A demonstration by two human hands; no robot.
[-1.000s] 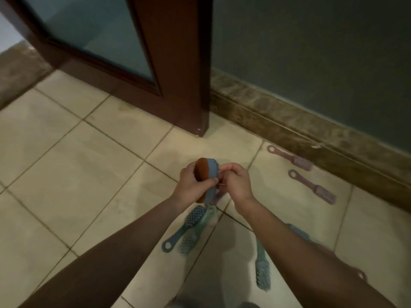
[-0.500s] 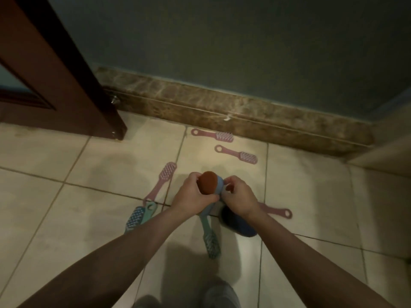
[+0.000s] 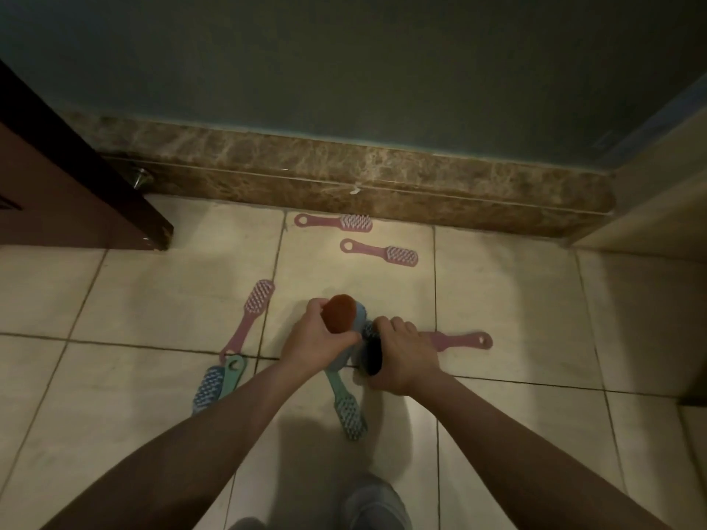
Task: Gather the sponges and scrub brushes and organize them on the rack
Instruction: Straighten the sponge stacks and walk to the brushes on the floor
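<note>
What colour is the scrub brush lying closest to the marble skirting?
The brush is pink with whitish bristles; the head view, the only one, shows it clearly.

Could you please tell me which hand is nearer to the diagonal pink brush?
Left. The left hand is just right of the pink brush; the right hand is farther right, beyond it.

Brown door (image 3: pixel 57 193), marble skirting (image 3: pixel 344 174), perhaps a doorstop (image 3: pixel 140 178)
</note>
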